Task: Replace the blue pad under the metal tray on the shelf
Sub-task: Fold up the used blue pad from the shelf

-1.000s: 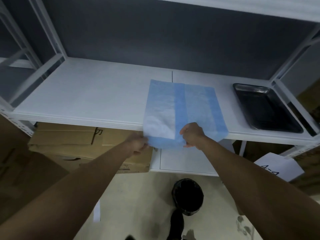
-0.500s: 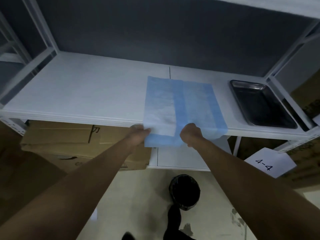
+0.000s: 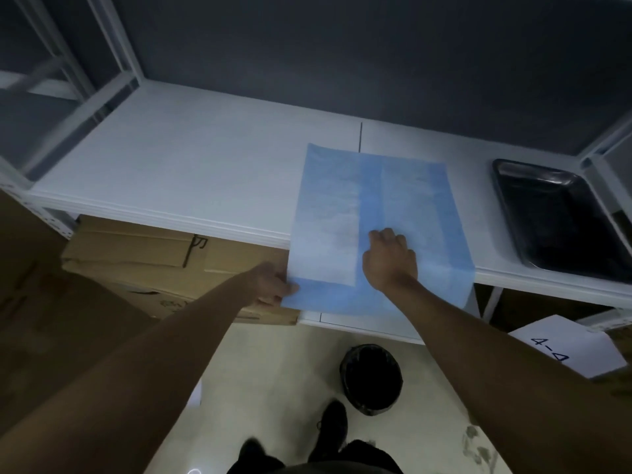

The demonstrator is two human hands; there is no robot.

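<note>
Left hand pinches the blue pad's near-left corner; right hand rests on it, fingers curled. Pad overhangs the shelf edge. Metal tray sits far right, apart. Below: cardboard boxes, black bin, sheet marked "4-4".

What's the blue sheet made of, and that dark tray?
The blue pad looks like thin, matte paper-like fabric: it drapes limply over the shelf edge. The tray looks like shiny metal, probably steel: its rim glints.
</note>
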